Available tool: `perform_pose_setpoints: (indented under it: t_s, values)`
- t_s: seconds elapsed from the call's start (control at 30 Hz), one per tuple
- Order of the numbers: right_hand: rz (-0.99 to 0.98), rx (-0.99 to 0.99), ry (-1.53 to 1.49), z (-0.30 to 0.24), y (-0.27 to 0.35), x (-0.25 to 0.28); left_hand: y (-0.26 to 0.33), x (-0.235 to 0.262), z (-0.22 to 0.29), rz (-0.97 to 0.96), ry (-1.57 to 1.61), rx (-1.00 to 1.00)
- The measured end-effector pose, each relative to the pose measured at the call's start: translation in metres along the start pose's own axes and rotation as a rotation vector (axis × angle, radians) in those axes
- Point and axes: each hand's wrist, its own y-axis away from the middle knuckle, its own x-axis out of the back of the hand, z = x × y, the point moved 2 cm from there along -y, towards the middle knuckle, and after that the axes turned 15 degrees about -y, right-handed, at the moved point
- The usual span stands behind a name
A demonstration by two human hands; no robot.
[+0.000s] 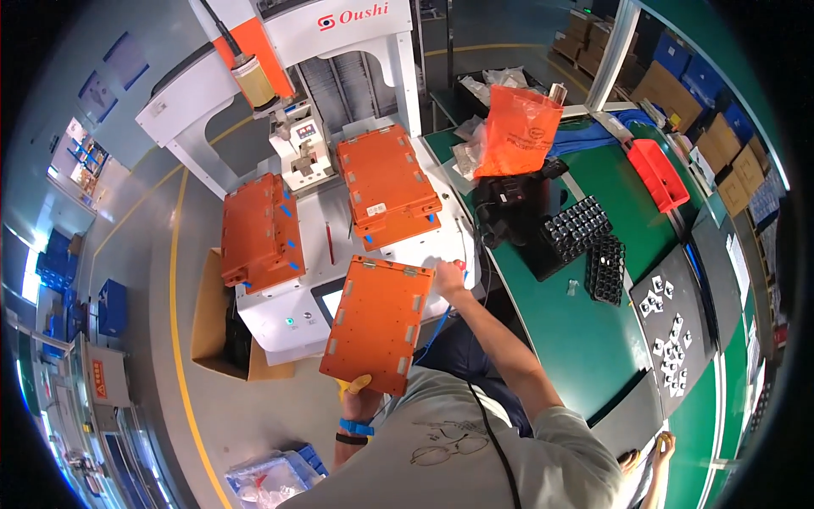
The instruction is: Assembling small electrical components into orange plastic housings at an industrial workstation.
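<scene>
My left hand (359,397), with yellow coverings on the fingertips, grips the lower edge of a flat orange panel (377,318). The panel has small holes and pale strips along its sides, and is tilted in front of a white machine. My right hand (449,278) is closed beside the panel's upper right corner, at the machine's front edge. A small red round part (460,265) shows right at its fingers; whether I hold or just touch it is unclear. Behind the panel, orange plates lie in a right stack (386,174) and a left stack (259,225) on the machine.
A thin red tool (330,243) lies between the stacks, below the machine's head (301,148). Right, a green table (543,318) bears black trays (578,227), an orange bag (519,131) and a red bin (658,176). Another person's hand (664,448) shows lower right. A cardboard box (208,322) stands left.
</scene>
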Motion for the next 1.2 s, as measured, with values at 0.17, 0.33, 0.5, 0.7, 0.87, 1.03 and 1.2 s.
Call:
perform_pose_setpoints:
  t_s: [0.17, 0.33, 0.5, 0.7, 0.87, 1.03, 1.2]
  values:
    - [0.017, 0.071, -0.483, 0.044, -0.004, -0.040, 0.000, -0.018, 0.005, -0.119, -0.224, 0.051]
    - [0.358, 0.447, -1.148, 0.090, 0.014, -0.032, -0.031, -0.045, -0.017, -0.304, -0.239, 0.191]
    - [0.460, 0.339, -1.125, 0.120, 0.146, 0.015, -0.049, -0.077, -0.048, -0.453, -0.244, 0.434]
    - [0.695, 0.139, -1.035, 0.082, 0.291, 0.036, -0.073, -0.147, -0.124, -0.829, -0.318, 0.919]
    - [0.737, -0.021, -0.759, 0.070, 0.361, 0.088, -0.065, -0.217, -0.197, -0.878, -0.430, 1.207]
    - [0.176, -0.409, -0.921, -0.014, 0.467, 0.189, -0.055, -0.251, -0.268, -0.967, -0.425, 1.277]
    - [0.898, -0.258, -0.696, -0.030, 0.464, 0.249, -0.049, -0.254, -0.303, -1.004, -0.326, 1.255]
